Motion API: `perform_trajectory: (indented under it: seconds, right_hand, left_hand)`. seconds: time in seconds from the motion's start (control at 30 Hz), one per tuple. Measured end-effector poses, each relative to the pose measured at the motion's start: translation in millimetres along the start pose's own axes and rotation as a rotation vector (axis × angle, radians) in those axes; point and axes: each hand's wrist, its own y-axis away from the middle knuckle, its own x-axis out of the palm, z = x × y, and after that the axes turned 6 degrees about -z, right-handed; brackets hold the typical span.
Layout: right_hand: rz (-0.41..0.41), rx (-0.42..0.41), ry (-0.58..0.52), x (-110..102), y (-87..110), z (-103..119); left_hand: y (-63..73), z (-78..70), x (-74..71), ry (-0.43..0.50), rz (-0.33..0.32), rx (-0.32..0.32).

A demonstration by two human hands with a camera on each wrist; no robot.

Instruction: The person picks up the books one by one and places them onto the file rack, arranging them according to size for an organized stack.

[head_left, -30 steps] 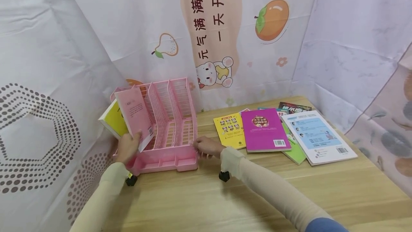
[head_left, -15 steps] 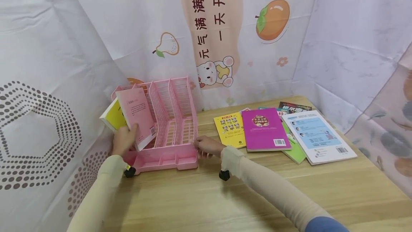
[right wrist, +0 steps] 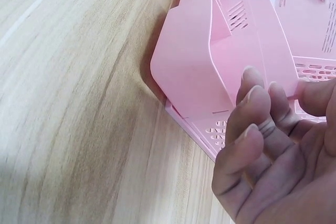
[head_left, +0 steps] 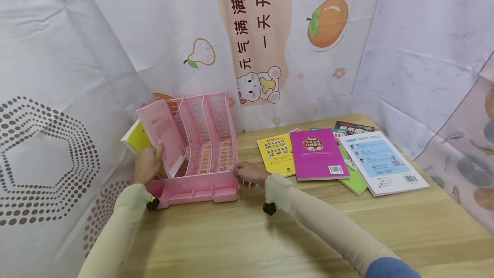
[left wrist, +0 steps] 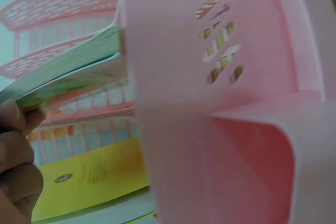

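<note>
A pink desktop book rack (head_left: 216, 182) with upright dividers and a compartmented front tray stands at the left of the table. My left hand (head_left: 148, 163) grips a slim pink book (head_left: 164, 134) by its left edge. The book tilts to the left inside one of the rack's left slots. Beside it, a yellow book (head_left: 137, 138) leans left; in the left wrist view its yellow cover (left wrist: 100, 174) shows below the held book (left wrist: 79, 69). At the rack's front right corner, my right hand (right wrist: 278, 150) pinches the rim between thumb and index finger, other fingers loosely curled.
To the right lies a loose spread of books: a yellow one (head_left: 275, 155), a magenta one (head_left: 317, 158), a green one (head_left: 355, 181) and a white-and-blue one (head_left: 382, 164). Behind them a dark book (head_left: 353, 128) shows partly. A printed curtain (head_left: 162, 25) hangs close behind the rack.
My left hand has shifted slightly up and left along the pink book's edge. The book leans a little more to the left. The right hand stays at the rack's corner.
</note>
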Motion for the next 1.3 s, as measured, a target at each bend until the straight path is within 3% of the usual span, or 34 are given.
perform_trajectory:
  seconds: [0.1,0.2,0.3,0.37,0.53,0.8,1.03,1.2,1.3]
  right_hand:
    - [-0.002,-0.002,0.002,-1.0,1.0,0.3]
    - [-0.016,-0.002,0.010,-0.7,2.5,0.7]
    - [-0.022,-0.006,0.029,1.8,3.1,2.4]
    - [-0.019,-0.012,0.043,3.4,4.4,3.0]
    - [0.007,-0.013,0.088,4.7,9.2,5.9]
    - [-0.025,-0.003,0.108,-7.7,13.0,7.6]
    - [-0.109,-0.054,0.169,-18.1,8.7,5.9]
    - [-0.155,-0.103,0.200,-23.6,8.0,1.1]
    - [-0.174,-0.116,0.196,-25.2,5.8,-2.5]
  left_hand:
    - [0.3,-3.2,7.9,-0.024,-0.035,-0.019]
    - [-0.4,-5.4,15.2,0.004,0.063,-0.105]
    - [1.0,-3.3,19.2,0.031,0.186,-0.235]
    - [3.4,-2.1,21.6,0.037,0.221,-0.294]
    - [7.8,-1.3,24.7,0.060,0.204,-0.339]
    - [5.5,-1.2,31.0,0.275,0.225,-0.495]
    - [7.3,0.6,27.7,0.270,0.160,-0.495]
    - [9.2,-8.4,30.1,0.483,0.198,-0.566]
    - [10.8,-17.4,31.5,0.566,0.187,-0.580]
